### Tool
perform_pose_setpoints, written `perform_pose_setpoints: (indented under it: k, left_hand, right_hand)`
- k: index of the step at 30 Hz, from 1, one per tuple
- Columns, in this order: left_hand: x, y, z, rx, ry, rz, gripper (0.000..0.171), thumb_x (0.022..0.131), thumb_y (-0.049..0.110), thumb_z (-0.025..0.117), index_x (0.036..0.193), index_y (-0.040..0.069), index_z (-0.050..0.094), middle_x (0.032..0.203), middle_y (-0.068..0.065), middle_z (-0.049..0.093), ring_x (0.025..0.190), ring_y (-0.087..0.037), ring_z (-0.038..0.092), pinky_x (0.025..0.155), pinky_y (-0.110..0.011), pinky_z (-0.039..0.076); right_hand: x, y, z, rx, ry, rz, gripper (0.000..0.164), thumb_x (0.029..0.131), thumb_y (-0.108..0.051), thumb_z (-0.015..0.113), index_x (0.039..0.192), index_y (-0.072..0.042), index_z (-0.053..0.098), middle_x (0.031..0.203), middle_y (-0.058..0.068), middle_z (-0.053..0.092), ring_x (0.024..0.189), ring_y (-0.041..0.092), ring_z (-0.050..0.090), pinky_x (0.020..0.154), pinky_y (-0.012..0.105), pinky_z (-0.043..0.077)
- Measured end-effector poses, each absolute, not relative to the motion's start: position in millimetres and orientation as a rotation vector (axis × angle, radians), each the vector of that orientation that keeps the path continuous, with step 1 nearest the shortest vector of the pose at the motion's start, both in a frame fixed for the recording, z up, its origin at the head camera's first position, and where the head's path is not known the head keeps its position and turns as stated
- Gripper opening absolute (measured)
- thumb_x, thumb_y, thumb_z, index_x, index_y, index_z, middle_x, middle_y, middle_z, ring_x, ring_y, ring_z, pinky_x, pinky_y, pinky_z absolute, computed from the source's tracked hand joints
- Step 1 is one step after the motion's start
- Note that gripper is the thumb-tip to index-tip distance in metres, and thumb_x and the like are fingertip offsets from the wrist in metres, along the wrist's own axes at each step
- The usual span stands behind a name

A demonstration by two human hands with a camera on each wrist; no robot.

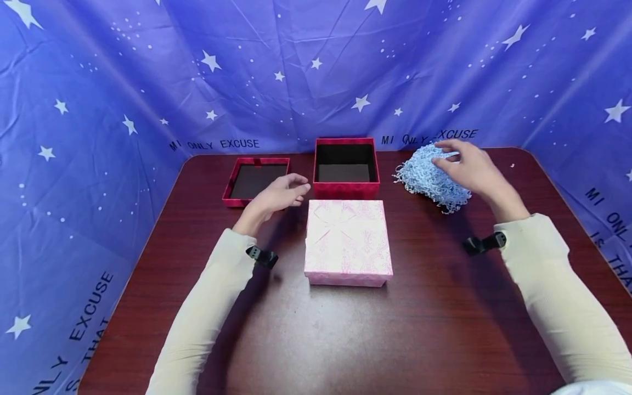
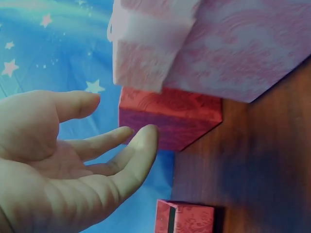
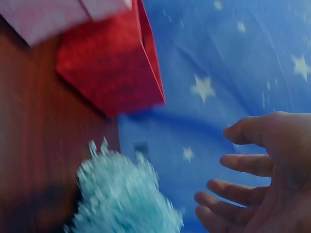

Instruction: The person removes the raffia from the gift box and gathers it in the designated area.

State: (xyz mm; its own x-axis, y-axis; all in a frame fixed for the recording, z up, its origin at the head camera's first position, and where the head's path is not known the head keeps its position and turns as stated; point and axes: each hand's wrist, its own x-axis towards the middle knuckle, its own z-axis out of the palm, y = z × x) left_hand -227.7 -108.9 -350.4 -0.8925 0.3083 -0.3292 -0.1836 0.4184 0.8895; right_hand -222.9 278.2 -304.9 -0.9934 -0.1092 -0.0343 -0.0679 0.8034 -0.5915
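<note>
A pink gift box point(image 1: 348, 238) with its bow-topped lid on sits mid-table. Behind it stands a red box point(image 1: 346, 190), uncovered and dark inside. My left hand point(image 1: 280, 195) hovers between the pink box and a shallow red lid point(image 1: 238, 203), which lies with its dark inside up; the fingers are loosely bent and hold nothing. At the right, a heap of light blue shredded paper point(image 1: 429, 178) lies on the table. Above its right side is my right hand point(image 1: 469, 164), fingers spread and apart from the heap in the right wrist view.
The dark wooden table point(image 1: 316, 340) has a blue star-printed curtain point(image 1: 296, 71) along its back and sides. A small pale scrap point(image 1: 512, 165) lies near the back right corner. Each wrist wears a black strapped camera.
</note>
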Motion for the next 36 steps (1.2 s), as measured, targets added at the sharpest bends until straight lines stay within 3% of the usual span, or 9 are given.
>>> perform_pose_setpoints:
  k: [6, 12, 17, 21, 26, 36]
  left_hand:
    - [-206, -110, -357, 0.166, 2.156, 1.469, 0.045, 0.099, 0.02, 0.052, 0.137, -0.001, 0.039, 0.127, -0.022, 0.053, 0.111, -0.032, 0.058, 0.098, -0.039, 0.05]
    - [-188, -111, -364, 0.189, 2.009, 1.524, 0.049, 0.098, 0.021, 0.054, 0.137, 0.0, 0.034, 0.117, -0.02, 0.053, 0.095, -0.027, 0.063, 0.087, -0.039, 0.056]
    - [-178, -117, -367, 0.236, 1.931, 1.51, 0.062, 0.095, 0.023, 0.059, 0.144, 0.007, 0.025, 0.113, -0.017, 0.052, 0.092, -0.023, 0.063, 0.086, -0.039, 0.056]
    - [-174, -123, -369, 0.278, 1.866, 1.525, 0.072, 0.092, 0.017, 0.063, 0.148, 0.014, 0.016, 0.109, -0.017, 0.051, 0.094, -0.022, 0.061, 0.088, -0.042, 0.056]
    - [-173, -126, -371, 0.311, 1.836, 1.542, 0.076, 0.09, 0.01, 0.064, 0.148, 0.015, 0.015, 0.106, -0.016, 0.048, 0.091, -0.023, 0.062, 0.086, -0.043, 0.056]
    - [-174, -123, -370, 0.311, 1.84, 1.569, 0.075, 0.09, 0.008, 0.064, 0.148, 0.014, 0.018, 0.103, -0.015, 0.048, 0.089, -0.022, 0.061, 0.086, -0.044, 0.056]
  right_hand:
    - [-198, 248, -317, -0.316, 2.845, -0.974, 0.057, 0.095, -0.038, 0.056, 0.142, -0.01, 0.042, 0.133, 0.024, 0.052, 0.114, 0.041, 0.056, 0.092, 0.055, 0.046]
    - [-171, 226, -331, -0.457, 2.708, -1.036, 0.058, 0.095, -0.036, 0.059, 0.142, -0.008, 0.04, 0.126, 0.018, 0.058, 0.111, 0.035, 0.058, 0.093, 0.052, 0.047]
    - [-153, 214, -341, -0.557, 2.613, -1.011, 0.062, 0.094, -0.033, 0.061, 0.142, -0.003, 0.038, 0.114, 0.01, 0.063, 0.1, 0.024, 0.061, 0.085, 0.04, 0.051]
    - [-144, 207, -350, -0.522, 2.415, -1.148, 0.071, 0.093, -0.028, 0.063, 0.146, 0.0, 0.027, 0.109, 0.014, 0.061, 0.09, 0.022, 0.065, 0.077, 0.032, 0.056]
    - [-140, 202, -361, -0.371, 2.146, -1.413, 0.076, 0.093, -0.021, 0.062, 0.15, -0.001, 0.016, 0.109, 0.022, 0.05, 0.093, 0.024, 0.065, 0.08, 0.038, 0.058]
    - [-137, 202, -363, -0.335, 2.118, -1.49, 0.074, 0.093, -0.017, 0.062, 0.149, 0.001, 0.016, 0.106, 0.021, 0.045, 0.09, 0.023, 0.063, 0.077, 0.04, 0.059]
